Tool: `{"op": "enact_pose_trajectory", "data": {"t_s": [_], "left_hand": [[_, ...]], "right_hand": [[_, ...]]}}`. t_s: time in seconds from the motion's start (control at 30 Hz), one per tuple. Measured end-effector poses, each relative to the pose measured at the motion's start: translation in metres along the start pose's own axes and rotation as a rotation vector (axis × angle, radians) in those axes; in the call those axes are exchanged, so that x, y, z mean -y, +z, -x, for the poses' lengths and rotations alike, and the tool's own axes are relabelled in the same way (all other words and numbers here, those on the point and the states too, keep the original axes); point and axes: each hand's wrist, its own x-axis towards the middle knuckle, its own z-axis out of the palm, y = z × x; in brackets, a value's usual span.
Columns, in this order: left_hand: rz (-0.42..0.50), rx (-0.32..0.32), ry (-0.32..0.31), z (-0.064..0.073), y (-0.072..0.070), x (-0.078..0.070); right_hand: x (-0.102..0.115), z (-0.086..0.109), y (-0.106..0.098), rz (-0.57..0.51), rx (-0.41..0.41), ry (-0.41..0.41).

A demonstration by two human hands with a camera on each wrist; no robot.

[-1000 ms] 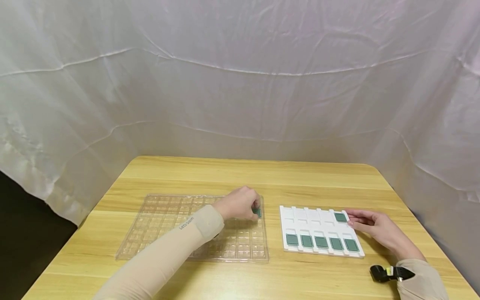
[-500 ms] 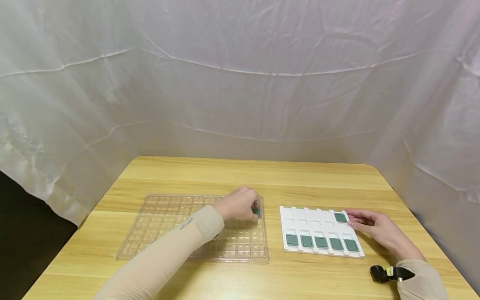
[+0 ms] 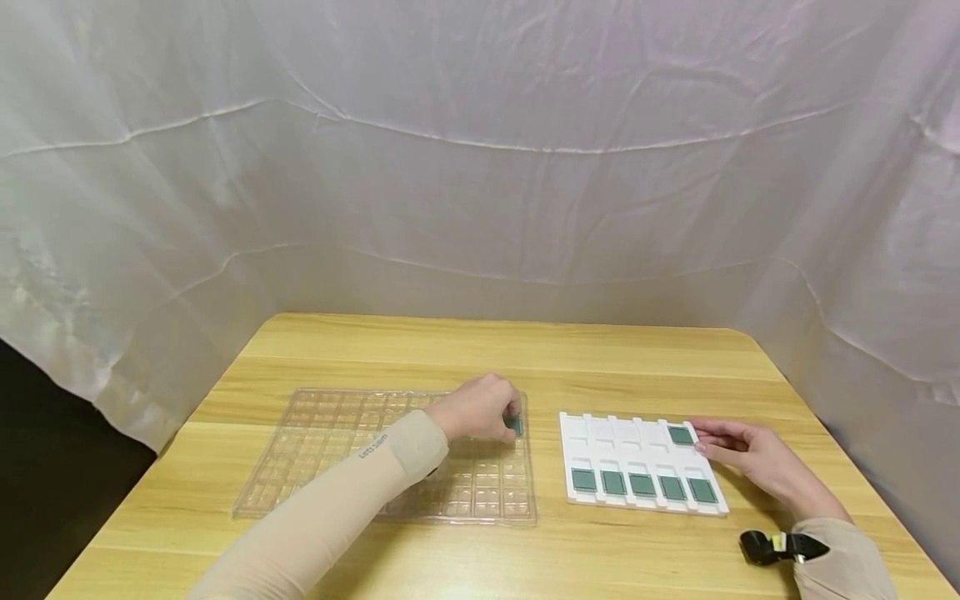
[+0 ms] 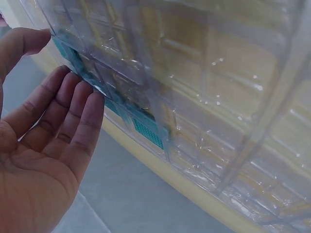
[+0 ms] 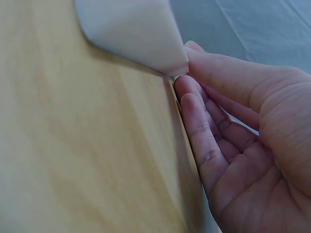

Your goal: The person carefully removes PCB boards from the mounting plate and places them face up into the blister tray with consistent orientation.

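My left hand [image 3: 476, 408] reaches over the right column of a clear plastic tray [image 3: 487, 481]. Its thumb and index fingertip sit at opposite edges of a small square green circuit board [image 4: 68, 52], pinching it in its cell. The other fingertips lie close to the tray edge, near another green board [image 4: 148, 132]. My right hand [image 3: 757, 458] grips the right edge of a white tray [image 3: 615, 432] between thumb and fingers. Several green boards [image 3: 642, 485] fill the white tray's near row, and a single board [image 3: 681, 435] lies in its far right pocket.
Both trays lie side by side on a wooden table [image 3: 465, 354], with a narrow strip of wood between them. A pale curtain [image 3: 480, 208] hangs around the table's back and sides. A black wrist camera [image 3: 780, 547] is strapped at the right sleeve.
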Motion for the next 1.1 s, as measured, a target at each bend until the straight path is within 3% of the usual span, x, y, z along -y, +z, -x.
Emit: {"op": "enact_pose_trajectory", "data": {"t_s": [0.37, 0.67, 1.1], "left_hand": [[-0.024, 0.017, 0.009, -0.003, -0.002, -0.003], [-0.075, 0.019, 0.035, -0.008, -0.005, -0.007], [-0.134, 0.001, 0.111, -0.032, -0.004, -0.036]], "right_hand": [[-0.005, 0.001, 0.0, 0.026, -0.006, -0.021], [-0.007, 0.0, -0.001, -0.056, 0.043, -0.047], [-0.003, 0.002, -0.002, -0.07, 0.043, -0.099]]}}
